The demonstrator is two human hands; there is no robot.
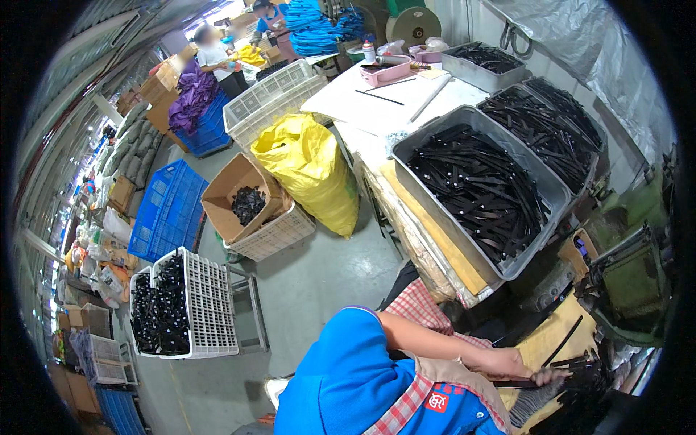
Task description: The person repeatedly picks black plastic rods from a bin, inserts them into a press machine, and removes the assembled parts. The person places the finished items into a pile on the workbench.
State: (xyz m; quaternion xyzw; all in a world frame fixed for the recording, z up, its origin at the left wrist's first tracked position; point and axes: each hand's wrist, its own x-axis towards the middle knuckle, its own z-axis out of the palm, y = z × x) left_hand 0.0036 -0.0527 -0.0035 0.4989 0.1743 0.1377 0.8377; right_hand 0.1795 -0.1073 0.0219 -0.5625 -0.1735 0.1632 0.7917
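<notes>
At the lower right, my left hand is closed, its fingers curled around a thin black strip. Close beside it is my right hand, below a grey striped sleeve; its fingers are smeared and partly hidden. Both hands are over a yellowish work surface, next to a pile of black strips. One long black strip sticks up at a slant from the pile's near side.
A green machine stands right of my hands. Ahead, a grey bin of black strips rests on a white table. To the left are a yellow sack, a cardboard box and a white crate. People work far off.
</notes>
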